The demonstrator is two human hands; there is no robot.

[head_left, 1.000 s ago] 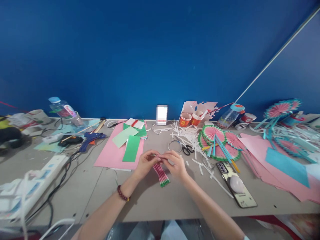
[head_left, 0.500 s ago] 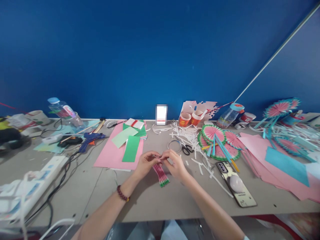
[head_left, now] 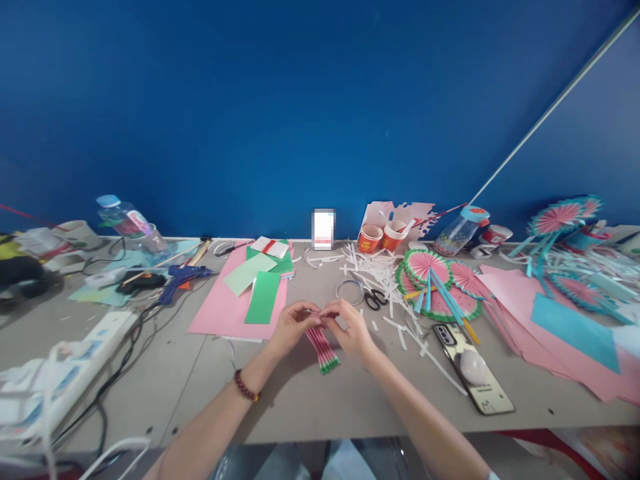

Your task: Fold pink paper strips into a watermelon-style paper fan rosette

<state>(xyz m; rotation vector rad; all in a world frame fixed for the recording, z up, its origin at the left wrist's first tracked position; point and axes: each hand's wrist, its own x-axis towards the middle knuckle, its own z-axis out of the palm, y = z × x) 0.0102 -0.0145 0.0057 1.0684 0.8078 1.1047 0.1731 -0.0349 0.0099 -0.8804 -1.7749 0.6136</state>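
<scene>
Between my two hands is a pleated paper strip (head_left: 323,348), pink and white with a green fringe at its lower end. My left hand (head_left: 296,327) pinches its upper end, with a beaded bracelet on the wrist. The fingertips of my right hand (head_left: 349,328) press on the same end from the other side, so that end is hidden. The strip's fringed end points down toward the table's front. Beyond my right hand lie black-handled scissors (head_left: 375,299) and a clear ring-shaped roll (head_left: 349,292).
Green paper pieces (head_left: 263,298) lie on pink sheets (head_left: 213,311) at left, near a blue glue gun (head_left: 181,279). White paper scraps (head_left: 400,331), finished watermelon-like fans (head_left: 429,268) and a phone (head_left: 473,368) are at right. Paper cups (head_left: 370,239) stand by the wall; a power strip (head_left: 75,373) is far left.
</scene>
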